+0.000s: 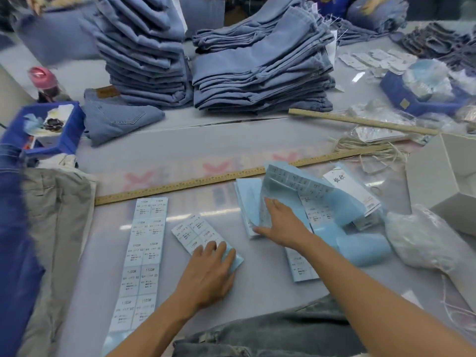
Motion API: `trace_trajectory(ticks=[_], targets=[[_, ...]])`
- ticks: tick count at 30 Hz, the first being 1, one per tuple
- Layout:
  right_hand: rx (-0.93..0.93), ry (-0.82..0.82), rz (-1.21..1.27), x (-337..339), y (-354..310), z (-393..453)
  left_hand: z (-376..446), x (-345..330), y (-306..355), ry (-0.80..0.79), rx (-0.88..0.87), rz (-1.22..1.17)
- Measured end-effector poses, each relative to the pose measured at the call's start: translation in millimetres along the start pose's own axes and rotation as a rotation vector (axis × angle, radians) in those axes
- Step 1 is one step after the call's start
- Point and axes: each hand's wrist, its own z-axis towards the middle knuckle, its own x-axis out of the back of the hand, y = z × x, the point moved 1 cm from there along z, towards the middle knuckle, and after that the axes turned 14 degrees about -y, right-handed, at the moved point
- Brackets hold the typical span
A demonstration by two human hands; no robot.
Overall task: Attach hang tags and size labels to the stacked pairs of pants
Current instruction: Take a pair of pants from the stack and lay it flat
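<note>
The long label strip [145, 261] lies flat just below the wooden ruler [231, 175], its long axis running from the ruler toward the person. Right of it, the left hand [208, 273] presses with straight fingers a short label sheet [198, 234] that points diagonally toward the ruler. The right hand [282, 224] lies flat, fingers relaxed, on a blue sheet pile [251, 202].

Both hands, left [210, 269] and right [282, 224], lie flat, fingers extended.

My left hand [210, 269] covers the near end of a small label sheet [198, 234] — its print too blurred to read. My right hand [279, 222] hides part of the label pile [291, 186]. The jeans [270, 333] at my waist run off the bottom edge.
</note>
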Motion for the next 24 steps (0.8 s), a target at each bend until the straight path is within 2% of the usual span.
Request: trace_trajectory(ticks=[5,11,18,22,24], targets=[[0.043,-0.048,-0.360,-34.1,-5.7,30.1,-18.1,-3.1,-31.9,0.007,-0.118,0.073],[0.192,-0.045,-0.480,-66.9,-31.8,11.3,-38.0,-7.1,-73.8,0.029,-0.093,0.015],[0.234,0.060,-0.258,-62.6,-29.5,13.2,17.5,20.6,-42.8,0.176,-0.118,-0.339],[0.247,0.098,-0.296,-57.4,-19.4,11.8,69.2,26.9,-29.8,0.158,0.126,-0.812],[0.240,0.121,-0.370,-51.5,-11.0,5.7,89.7,24.9,-31.5,0.118,0.205,-0.872]])
